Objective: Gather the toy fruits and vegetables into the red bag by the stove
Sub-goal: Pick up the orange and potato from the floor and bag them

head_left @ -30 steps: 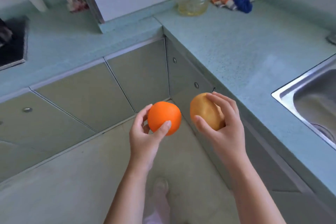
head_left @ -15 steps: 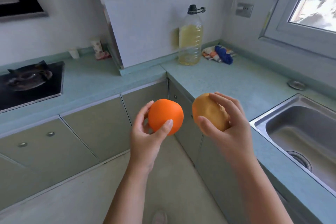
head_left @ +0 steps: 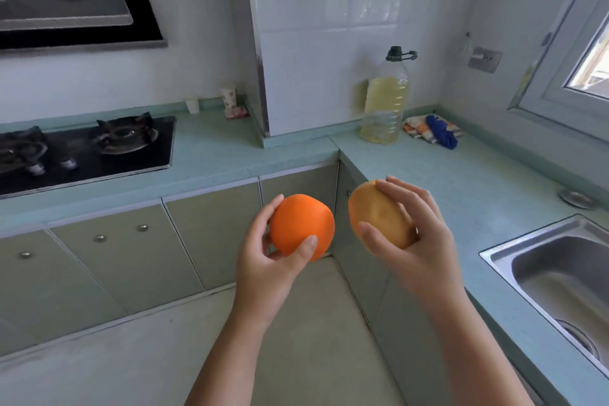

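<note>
The person stands in the kitchen corner with one toy in each hand. The left hand (head_left: 263, 260) grasps a round, smooth, bright orange toy fruit (head_left: 301, 227), with the thumb on the near side and the fingers behind. The right hand (head_left: 418, 241) wraps a tan-yellow, egg-shaped toy vegetable (head_left: 379, 217), perhaps a potato. Both toys are in the air, apart from each other, I think so that two pieces travel in one trip. The black glass gas stove (head_left: 99, 148) sits at the left on the pale green counter (head_left: 230, 155). The red bag is not in view.
</note>
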The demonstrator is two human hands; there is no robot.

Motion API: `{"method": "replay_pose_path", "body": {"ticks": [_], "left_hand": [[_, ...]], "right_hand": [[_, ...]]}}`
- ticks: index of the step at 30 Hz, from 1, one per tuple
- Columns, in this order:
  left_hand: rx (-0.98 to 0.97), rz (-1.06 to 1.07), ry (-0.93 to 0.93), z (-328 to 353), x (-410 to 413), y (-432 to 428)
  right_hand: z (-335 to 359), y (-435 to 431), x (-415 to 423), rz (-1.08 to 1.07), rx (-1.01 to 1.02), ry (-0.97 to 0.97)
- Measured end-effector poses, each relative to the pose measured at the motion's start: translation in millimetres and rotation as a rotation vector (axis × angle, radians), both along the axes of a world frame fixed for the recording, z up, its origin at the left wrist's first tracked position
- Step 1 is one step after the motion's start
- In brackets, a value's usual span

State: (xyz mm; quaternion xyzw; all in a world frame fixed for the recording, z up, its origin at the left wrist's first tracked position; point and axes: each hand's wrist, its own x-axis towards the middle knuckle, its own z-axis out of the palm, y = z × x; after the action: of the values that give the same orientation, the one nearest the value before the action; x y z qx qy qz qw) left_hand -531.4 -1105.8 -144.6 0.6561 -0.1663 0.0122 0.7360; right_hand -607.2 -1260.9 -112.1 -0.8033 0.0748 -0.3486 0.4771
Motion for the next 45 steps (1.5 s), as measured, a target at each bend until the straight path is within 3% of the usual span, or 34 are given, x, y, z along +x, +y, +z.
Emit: {"method": "replay_pose_path", "body": {"ticks": [9, 29, 38, 45], "left_hand": [[0.051, 0.171, -0.013, -1.9, 27.3, 105.1], [0.169, 0.582, 0.066, -36.7, 57.3, 487.1], [0.098, 0.734, 0.14, -53.2, 88.0, 584.1], [0.046, 0.825, 0.204, -61.4, 171.5, 652.5]], "right_hand": [[8.1, 94.1, 50.1, 0.181, -0.062, 0.022], [-24.2, 461.2, 156.4, 0.604, -0.097, 0.082], [-42.2, 571.6, 218.3, 0.782, -0.098, 0.114], [-52.5, 645.1, 320.5, 0.84, -0.048, 0.106]]}}
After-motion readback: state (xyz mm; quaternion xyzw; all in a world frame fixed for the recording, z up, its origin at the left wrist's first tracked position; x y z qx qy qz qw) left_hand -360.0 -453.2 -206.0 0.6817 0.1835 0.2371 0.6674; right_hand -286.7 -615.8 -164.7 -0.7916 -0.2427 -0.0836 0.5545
